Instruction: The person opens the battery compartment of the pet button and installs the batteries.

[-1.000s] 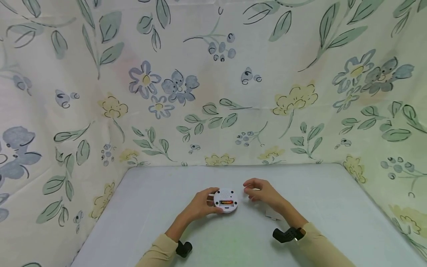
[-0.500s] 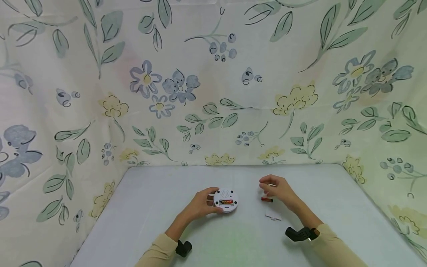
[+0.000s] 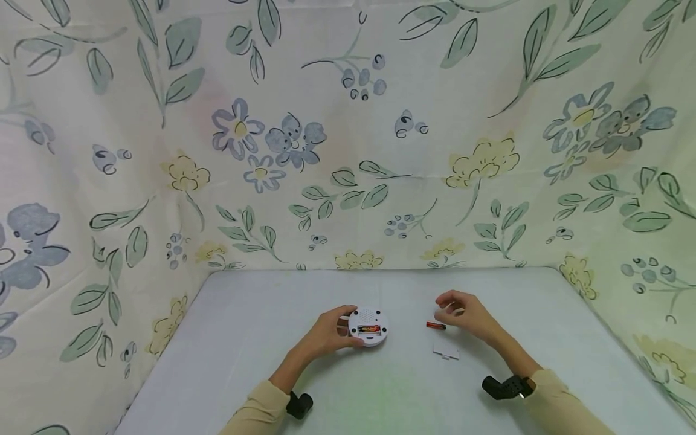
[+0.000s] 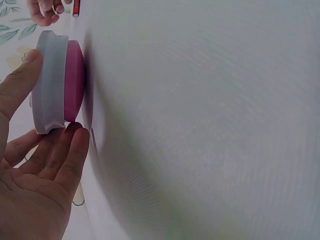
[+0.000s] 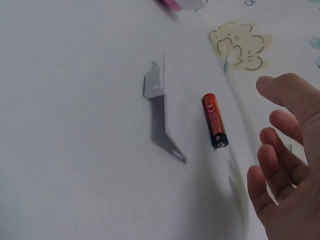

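A round white device [image 3: 368,336] with a perforated grille is gripped at its left edge by my left hand [image 3: 325,332], thumb at the near side. Its battery bay faces up, and a red-orange battery [image 3: 370,329] lies in it. The left wrist view shows the device's pink underside [image 4: 74,80] close over the table. A loose red and black battery [image 3: 435,325] lies on the table to the right. Just above and beside it my right hand [image 3: 469,314] hovers, fingers loosely bent and holding nothing. The right wrist view shows these fingers apart from the battery.
A small white battery cover [image 3: 446,351] with a tab lies on the white table [image 3: 261,302], nearer me than the loose battery. Floral cloth [image 3: 348,133] hangs behind and along both sides of the table. Each wrist wears a black camera [image 3: 502,388].
My right hand has moved right, away from the device, and its fingers have lowered slightly. The loose battery and the whole cover have come into view. My left hand and the device stay put.
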The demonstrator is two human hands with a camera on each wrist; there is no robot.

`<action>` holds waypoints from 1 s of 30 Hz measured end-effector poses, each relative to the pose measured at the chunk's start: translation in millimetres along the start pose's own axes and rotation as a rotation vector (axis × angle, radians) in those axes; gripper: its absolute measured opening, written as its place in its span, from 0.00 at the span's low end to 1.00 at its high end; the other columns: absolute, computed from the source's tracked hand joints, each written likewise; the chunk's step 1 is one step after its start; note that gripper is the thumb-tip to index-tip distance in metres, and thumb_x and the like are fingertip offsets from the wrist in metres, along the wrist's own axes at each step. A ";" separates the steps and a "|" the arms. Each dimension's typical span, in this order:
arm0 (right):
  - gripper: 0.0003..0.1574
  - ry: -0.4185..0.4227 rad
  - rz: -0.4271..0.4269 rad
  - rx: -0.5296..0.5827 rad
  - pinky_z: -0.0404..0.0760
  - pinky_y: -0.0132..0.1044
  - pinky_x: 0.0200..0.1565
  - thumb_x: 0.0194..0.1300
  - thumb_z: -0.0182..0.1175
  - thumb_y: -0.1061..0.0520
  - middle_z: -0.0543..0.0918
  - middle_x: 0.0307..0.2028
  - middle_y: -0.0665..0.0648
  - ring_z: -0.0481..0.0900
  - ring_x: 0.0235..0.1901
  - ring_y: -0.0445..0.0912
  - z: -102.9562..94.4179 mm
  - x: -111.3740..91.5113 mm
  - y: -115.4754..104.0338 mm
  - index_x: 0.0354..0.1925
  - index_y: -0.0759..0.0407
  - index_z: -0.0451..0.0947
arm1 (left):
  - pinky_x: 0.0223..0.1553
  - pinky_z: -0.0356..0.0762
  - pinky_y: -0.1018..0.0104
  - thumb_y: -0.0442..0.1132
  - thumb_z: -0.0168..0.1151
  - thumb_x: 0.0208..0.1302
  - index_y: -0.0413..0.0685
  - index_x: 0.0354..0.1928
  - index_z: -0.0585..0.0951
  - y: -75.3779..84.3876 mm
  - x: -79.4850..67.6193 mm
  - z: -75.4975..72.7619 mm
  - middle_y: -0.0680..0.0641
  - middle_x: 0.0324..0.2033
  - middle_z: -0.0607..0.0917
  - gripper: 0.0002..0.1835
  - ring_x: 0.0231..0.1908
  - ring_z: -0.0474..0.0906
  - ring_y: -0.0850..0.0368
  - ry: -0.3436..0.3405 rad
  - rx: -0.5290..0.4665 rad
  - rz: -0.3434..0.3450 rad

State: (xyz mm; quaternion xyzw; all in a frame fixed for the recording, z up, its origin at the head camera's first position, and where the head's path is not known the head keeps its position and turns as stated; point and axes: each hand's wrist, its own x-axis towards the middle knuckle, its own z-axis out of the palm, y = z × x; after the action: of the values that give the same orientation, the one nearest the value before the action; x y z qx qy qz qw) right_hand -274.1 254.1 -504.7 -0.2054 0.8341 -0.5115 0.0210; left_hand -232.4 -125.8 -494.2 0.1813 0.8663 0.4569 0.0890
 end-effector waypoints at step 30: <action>0.11 -0.013 -0.140 -0.342 0.77 0.39 0.41 0.59 0.73 0.63 0.77 0.33 0.47 0.74 0.37 0.45 10.7 -12.2 9.3 0.32 0.50 0.80 | 0.51 0.82 0.55 0.43 0.80 0.56 0.41 0.70 0.71 2.9 -1.0 0.9 0.41 0.58 0.79 0.42 0.51 0.80 0.48 0.006 -0.002 -0.006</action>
State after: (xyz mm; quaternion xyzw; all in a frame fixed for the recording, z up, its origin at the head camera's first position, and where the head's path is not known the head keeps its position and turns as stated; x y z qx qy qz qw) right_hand -263.3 253.1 -519.9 -0.2672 0.8923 -0.3612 -0.0444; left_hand -230.5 -124.0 -492.4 0.1772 0.8667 0.4580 0.0880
